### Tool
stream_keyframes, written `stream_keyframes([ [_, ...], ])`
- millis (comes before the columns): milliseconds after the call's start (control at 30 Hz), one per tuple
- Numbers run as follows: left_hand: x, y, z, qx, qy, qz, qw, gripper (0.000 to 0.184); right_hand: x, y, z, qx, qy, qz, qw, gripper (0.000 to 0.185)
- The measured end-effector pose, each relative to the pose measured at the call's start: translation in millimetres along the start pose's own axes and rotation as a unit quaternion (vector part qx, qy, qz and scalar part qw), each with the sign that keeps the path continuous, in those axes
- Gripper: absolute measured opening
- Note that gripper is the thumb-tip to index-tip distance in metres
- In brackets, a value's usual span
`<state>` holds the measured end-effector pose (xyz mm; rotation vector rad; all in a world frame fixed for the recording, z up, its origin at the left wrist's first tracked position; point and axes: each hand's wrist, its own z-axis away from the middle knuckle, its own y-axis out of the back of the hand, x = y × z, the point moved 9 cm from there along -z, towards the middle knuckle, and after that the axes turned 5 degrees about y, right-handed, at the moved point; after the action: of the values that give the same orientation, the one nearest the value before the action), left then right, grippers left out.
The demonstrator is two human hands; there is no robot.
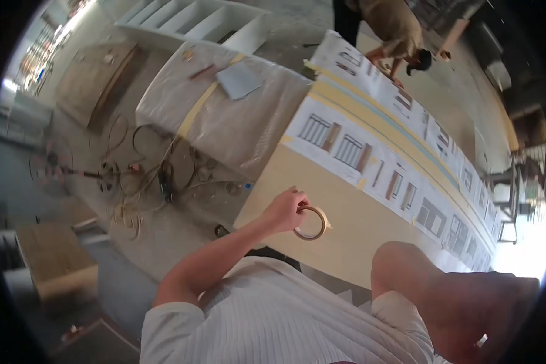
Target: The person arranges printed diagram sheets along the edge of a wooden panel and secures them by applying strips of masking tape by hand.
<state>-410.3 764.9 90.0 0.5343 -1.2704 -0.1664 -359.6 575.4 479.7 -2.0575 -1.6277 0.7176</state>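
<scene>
My left hand (pixel 287 210) is closed on a roll of tape (pixel 321 234), which hangs from the fingers above the bare part of a pale board (pixel 340 209). My right hand (pixel 497 306) is raised close to the camera at the lower right, dark and blurred, and its fingers cannot be made out clearly. Printed sheets (pixel 337 145) with furniture drawings lie in rows on the board's far side, with strips of yellow tape (pixel 382 130) along and between them.
A plastic-wrapped block (pixel 164 97) stands beside the board, with a grey sheet (pixel 239 80) on top. Cables (pixel 167 176) and a standing fan (pixel 51 159) are on the left floor. At the far edge, another person (pixel 394 27) bends over the sheets. White shelving (pixel 194 21) lies behind.
</scene>
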Motion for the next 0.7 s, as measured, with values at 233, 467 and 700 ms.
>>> stream_keyframes([
  [233, -100, 163, 155, 0.067, 0.071, 0.090, 0.991, 0.021, 165, -191, 67, -0.081, -0.039, -0.312, 0.946, 0.013],
  [467, -222, 314, 282, 0.197, 0.167, 0.132, 0.957, 0.021, 276, -302, 138, -0.103, -0.132, -0.306, 0.937, 0.016],
  [700, -263, 439, 251, 0.224, 0.151, 0.206, 0.941, 0.020, 411, -358, 154, -0.032, 0.158, -0.332, 0.929, 0.016],
])
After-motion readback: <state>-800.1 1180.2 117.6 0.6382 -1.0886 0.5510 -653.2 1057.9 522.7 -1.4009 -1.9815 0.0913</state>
